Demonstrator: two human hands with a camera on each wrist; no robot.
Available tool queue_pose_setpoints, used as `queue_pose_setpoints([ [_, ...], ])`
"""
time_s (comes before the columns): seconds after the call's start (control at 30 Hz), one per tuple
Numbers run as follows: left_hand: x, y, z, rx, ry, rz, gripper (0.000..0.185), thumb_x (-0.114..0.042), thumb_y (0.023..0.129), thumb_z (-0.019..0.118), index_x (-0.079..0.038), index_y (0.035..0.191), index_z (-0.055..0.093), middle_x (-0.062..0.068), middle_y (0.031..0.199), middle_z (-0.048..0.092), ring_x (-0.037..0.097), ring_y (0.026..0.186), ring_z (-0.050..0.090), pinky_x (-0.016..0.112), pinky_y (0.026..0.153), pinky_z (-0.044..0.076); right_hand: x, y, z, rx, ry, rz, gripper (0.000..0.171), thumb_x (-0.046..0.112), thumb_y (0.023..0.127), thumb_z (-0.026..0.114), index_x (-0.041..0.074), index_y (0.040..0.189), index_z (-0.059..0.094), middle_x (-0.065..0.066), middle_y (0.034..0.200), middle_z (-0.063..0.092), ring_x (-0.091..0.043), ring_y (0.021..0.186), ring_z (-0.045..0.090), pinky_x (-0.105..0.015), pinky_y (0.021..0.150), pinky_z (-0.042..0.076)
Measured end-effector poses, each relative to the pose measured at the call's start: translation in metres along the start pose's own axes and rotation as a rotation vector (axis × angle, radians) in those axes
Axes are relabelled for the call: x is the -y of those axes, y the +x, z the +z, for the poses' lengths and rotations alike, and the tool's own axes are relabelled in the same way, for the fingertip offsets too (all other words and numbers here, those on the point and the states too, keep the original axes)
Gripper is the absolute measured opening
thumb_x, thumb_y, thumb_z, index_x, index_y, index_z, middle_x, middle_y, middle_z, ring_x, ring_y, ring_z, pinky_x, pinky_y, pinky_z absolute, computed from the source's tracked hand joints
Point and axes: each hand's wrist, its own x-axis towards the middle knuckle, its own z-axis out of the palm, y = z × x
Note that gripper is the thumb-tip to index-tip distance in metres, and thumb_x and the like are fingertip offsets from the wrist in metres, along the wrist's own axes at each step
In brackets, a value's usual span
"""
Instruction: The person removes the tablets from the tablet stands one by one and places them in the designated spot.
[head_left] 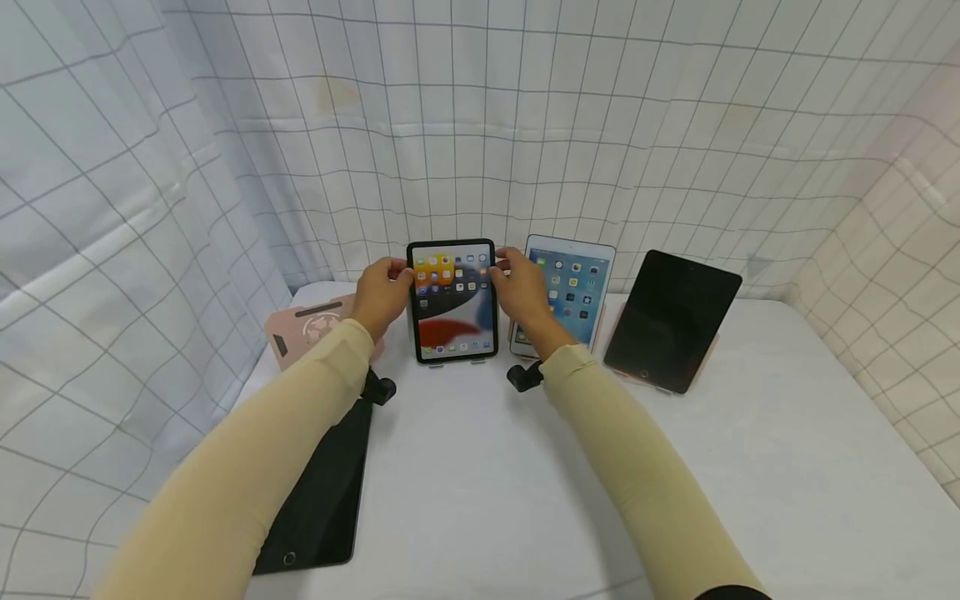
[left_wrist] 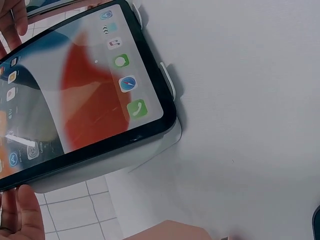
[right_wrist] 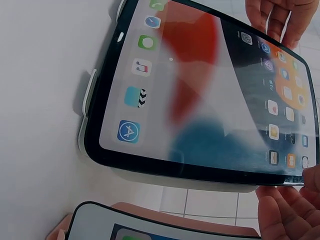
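A black-framed tablet (head_left: 452, 300) with a lit home screen stands upright on a small white stand at the middle back of the white table (head_left: 487, 500). My left hand (head_left: 393, 279) grips its upper left edge and my right hand (head_left: 506, 271) grips its upper right edge. In the left wrist view the tablet (left_wrist: 80, 90) fills the left side, my left hand's fingers (left_wrist: 20, 215) below it. The right wrist view shows the same tablet (right_wrist: 200, 90) with my right hand's fingers (right_wrist: 290, 210) at its edge. The stand's white clips (right_wrist: 89, 92) hold its lower rim.
A white tablet (head_left: 577, 287) with a lit screen stands just behind my right hand. Further right a dark-screened tablet (head_left: 671, 321) leans on a pink stand. A pink case (head_left: 307, 329) lies at the left, a black tablet (head_left: 322, 492) flat near the front left. Checked cloth walls surround the table.
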Motion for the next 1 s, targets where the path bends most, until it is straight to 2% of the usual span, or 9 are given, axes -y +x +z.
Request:
queue_pose_setpoints([
  [0.33, 0.001, -0.002, 0.001, -0.032, -0.040, 0.011, 0.034, -0.027, 0.107, 0.046, -0.004, 0.131, 0.052, 0.014, 0.128, 0.052, 0.028, 0.111, 0.051, 0.042, 0.095, 0.048, -0.001, -0.001, -0.001, -0.055, 0.062, -0.002, 0.030, 0.018, 0.103, 0.054, 0.008, 0.130, 0.060, -0.012, 0.116, 0.066, -0.026, 0.096, 0.063, -0.040, 0.078, 0.052],
  [0.67, 0.000, -0.007, -0.002, -0.002, -0.081, 0.026, 0.030, -0.024, 0.107, 0.046, -0.002, 0.127, 0.051, 0.015, 0.128, 0.052, 0.028, 0.111, 0.054, 0.041, 0.096, 0.049, -0.004, -0.002, -0.003, -0.085, 0.096, -0.027, 0.020, 0.017, 0.102, 0.055, 0.005, 0.116, 0.064, -0.012, 0.105, 0.067, -0.025, 0.091, 0.067, -0.038, 0.074, 0.053],
  [0.87, -0.002, -0.011, -0.006, 0.003, -0.140, 0.013, 0.030, -0.023, 0.107, 0.047, -0.001, 0.127, 0.052, 0.016, 0.129, 0.052, 0.028, 0.114, 0.057, 0.039, 0.098, 0.050, -0.003, -0.006, -0.005, -0.061, 0.145, -0.057, 0.020, 0.016, 0.102, 0.056, 0.002, 0.115, 0.062, -0.012, 0.099, 0.066, -0.024, 0.083, 0.065, -0.036, 0.073, 0.054],
  [1.0, -0.006, -0.013, -0.007, 0.017, -0.189, 0.035, 0.030, -0.022, 0.107, 0.047, 0.001, 0.126, 0.051, 0.017, 0.129, 0.053, 0.028, 0.116, 0.057, 0.038, 0.098, 0.050, -0.003, -0.009, -0.008, -0.071, 0.197, -0.040, 0.019, 0.015, 0.102, 0.056, 0.002, 0.114, 0.062, -0.012, 0.099, 0.065, -0.023, 0.086, 0.065, -0.033, 0.076, 0.055],
])
